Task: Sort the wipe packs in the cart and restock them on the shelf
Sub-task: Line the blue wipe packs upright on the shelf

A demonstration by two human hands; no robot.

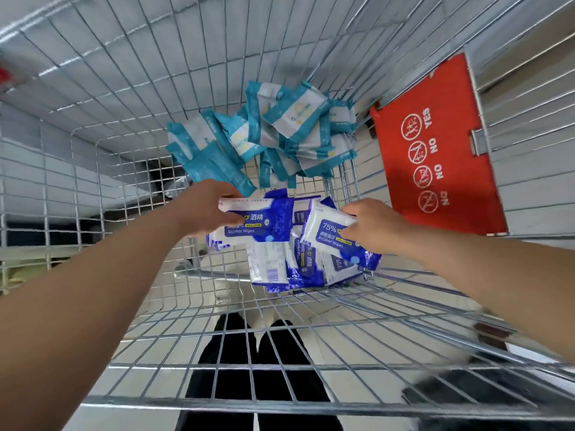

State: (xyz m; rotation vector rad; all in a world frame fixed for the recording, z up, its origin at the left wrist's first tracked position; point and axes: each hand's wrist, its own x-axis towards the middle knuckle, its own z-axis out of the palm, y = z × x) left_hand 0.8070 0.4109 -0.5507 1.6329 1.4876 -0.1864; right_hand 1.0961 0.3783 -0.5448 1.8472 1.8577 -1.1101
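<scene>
I look down into a wire cart [130, 194]. At its far end lies a heap of several teal-and-white wipe packs [280, 132]. Nearer to me sits a pile of blue-and-white alcohol wipe packs [295, 262]. My left hand [208, 209] grips one blue alcohol wipe pack [264, 222] by its left end, above the pile. My right hand [373, 225] holds another blue alcohol wipe pack [326, 237] marked 75%, tilted, at the pile's right side. Both forearms reach in over the cart's near rim. No shelf is in view.
A red plastic child-seat flap [435, 150] with warning symbols leans against the cart's right wall. Wire walls close in on the left, far and right sides. Through the cart floor I see my dark trousers [249, 384] and a pale tiled floor.
</scene>
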